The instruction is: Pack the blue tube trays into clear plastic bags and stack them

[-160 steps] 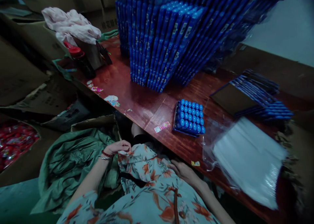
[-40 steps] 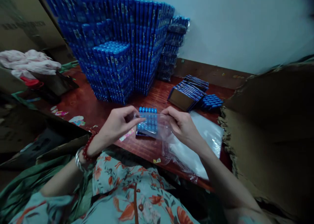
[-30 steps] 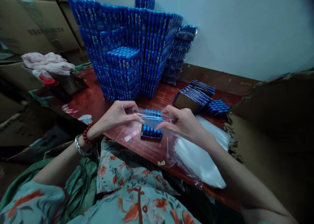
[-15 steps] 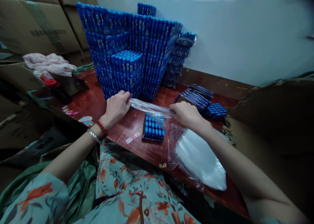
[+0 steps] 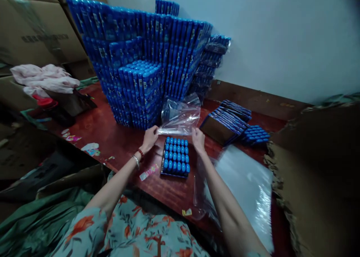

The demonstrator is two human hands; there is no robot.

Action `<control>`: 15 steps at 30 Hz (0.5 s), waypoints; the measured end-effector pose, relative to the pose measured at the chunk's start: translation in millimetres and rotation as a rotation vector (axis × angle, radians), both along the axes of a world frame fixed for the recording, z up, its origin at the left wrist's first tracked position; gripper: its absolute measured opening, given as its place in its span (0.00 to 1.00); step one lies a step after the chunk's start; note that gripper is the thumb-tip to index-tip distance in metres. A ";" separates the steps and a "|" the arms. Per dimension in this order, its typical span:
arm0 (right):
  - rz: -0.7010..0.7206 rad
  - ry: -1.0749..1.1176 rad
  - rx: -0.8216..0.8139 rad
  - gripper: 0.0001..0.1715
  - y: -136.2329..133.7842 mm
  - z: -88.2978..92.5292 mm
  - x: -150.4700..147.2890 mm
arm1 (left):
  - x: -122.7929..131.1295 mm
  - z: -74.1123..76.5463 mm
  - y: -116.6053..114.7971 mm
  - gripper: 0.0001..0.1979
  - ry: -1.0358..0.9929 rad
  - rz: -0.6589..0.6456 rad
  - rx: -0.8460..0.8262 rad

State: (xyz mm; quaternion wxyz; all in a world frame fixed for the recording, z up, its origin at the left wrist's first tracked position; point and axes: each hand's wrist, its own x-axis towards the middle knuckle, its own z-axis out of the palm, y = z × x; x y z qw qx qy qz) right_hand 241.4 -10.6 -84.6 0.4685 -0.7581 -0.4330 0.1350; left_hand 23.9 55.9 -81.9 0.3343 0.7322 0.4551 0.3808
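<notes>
A flat tray of blue-capped items lies on the red-brown wooden table in front of me. Just beyond its far edge both my hands hold the mouth of a clear plastic bag, which stands up behind them. My left hand pinches the bag's left edge and my right hand pinches its right edge. Both hands are closed on the plastic, close to the tray's far corners.
A tall stack of blue packs rises behind the bag. Flat blue trays lie at the right, a pile of clear bags in front of them. Cardboard walls off the right; a pink cloth and boxes sit left.
My hands have reached forward with the clear bag, from above the tray to just past its far edge. The bag now stands open and upright behind them.
</notes>
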 end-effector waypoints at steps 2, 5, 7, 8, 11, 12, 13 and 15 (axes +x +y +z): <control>0.025 0.070 -0.045 0.18 0.4 -37.7 -0.8 | 8.8 -37.8 1.9 0.07 0.032 -0.042 -0.077; 0.033 0.167 -0.071 0.19 -2.6 -68.9 -9.2 | 16.8 -69.2 -1.5 0.05 0.061 -0.044 -0.158; 0.032 0.211 -0.079 0.21 -10.3 -78.3 -19.5 | 14.3 -78.0 -13.2 0.05 0.077 -0.007 -0.193; 0.038 0.226 -0.084 0.22 -17.0 -81.2 -25.8 | 9.9 -80.4 -22.7 0.05 0.083 0.018 -0.208; 0.097 0.255 -0.100 0.21 -48.5 -85.6 -47.2 | -13.4 -84.7 -63.9 0.04 0.093 0.097 -0.238; 0.120 0.263 -0.105 0.20 -61.7 -85.8 -54.1 | -22.7 -85.7 -80.2 0.04 0.092 0.122 -0.244; 0.143 0.266 -0.109 0.20 -75.3 -85.4 -60.3 | -31.8 -86.5 -96.6 0.04 0.090 0.142 -0.247; 0.180 0.237 -0.125 0.20 -100.8 -82.7 -69.9 | -47.1 -87.3 -126.7 0.03 0.081 0.169 -0.255</control>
